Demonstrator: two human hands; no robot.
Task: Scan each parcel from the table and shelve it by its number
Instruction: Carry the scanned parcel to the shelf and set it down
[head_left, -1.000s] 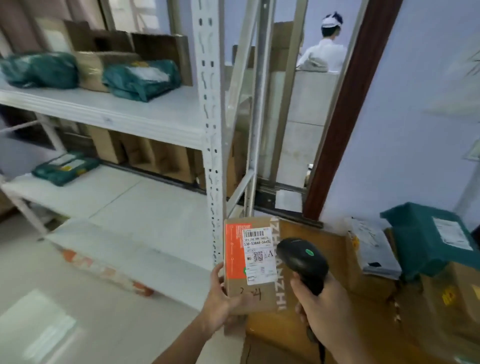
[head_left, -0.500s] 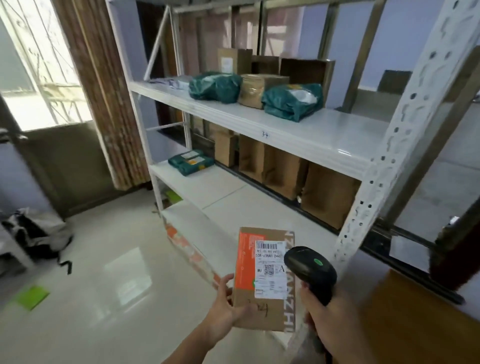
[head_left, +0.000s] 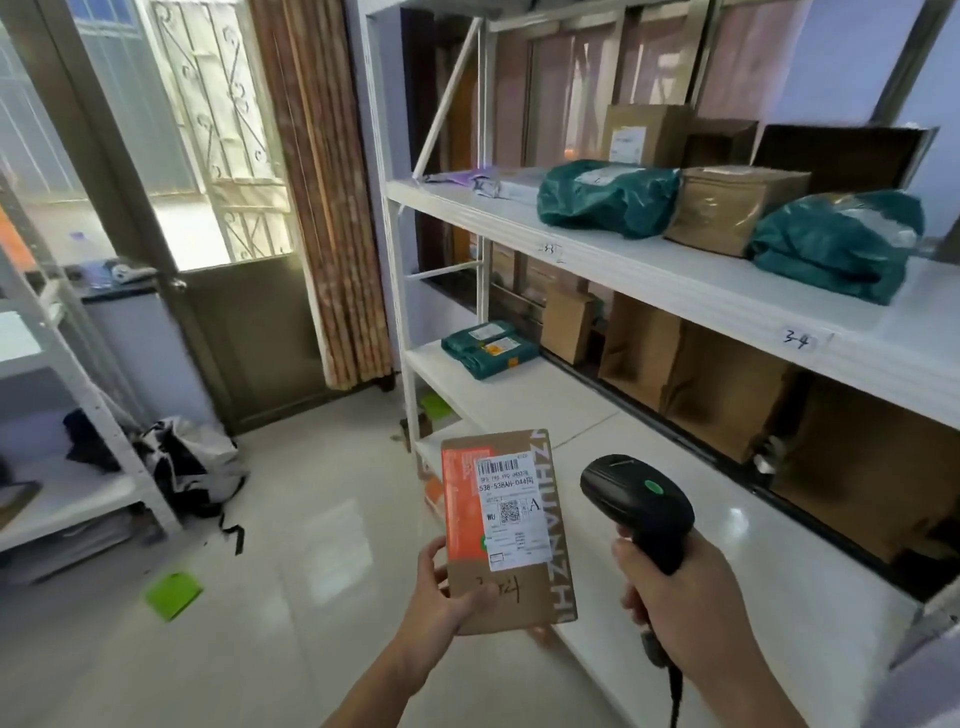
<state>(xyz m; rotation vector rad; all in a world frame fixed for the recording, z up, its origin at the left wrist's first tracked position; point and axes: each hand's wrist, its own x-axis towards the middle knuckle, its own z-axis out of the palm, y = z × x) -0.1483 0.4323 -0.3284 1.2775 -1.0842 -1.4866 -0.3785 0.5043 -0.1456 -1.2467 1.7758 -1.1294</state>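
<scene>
My left hand (head_left: 441, 597) grips the lower edge of a flat brown cardboard parcel (head_left: 506, 525) with an orange stripe, a white barcode label and a handwritten number near my thumb. My right hand (head_left: 680, 608) holds a black handheld scanner (head_left: 636, 506) with a green dot, just right of the parcel. Both are in front of a white metal shelf rack (head_left: 675, 280). Its upper shelf edge bears handwritten labels, one reading 34 (head_left: 797, 339). Green bags (head_left: 608, 197) and brown boxes (head_left: 732, 208) lie on that shelf.
Two flat green parcels (head_left: 488, 348) lie on the middle shelf, with brown cartons (head_left: 722, 384) behind the rack. A door (head_left: 208, 218) and a curtain (head_left: 322, 182) stand at left. A black-and-white bag (head_left: 192, 462) and green scraps (head_left: 174, 595) are on the tiled floor beside another white rack (head_left: 72, 405).
The view has swung left from the table and its parcels to the shelf rack and door. Both hands have kept their hold on the parcel and the scanner.
</scene>
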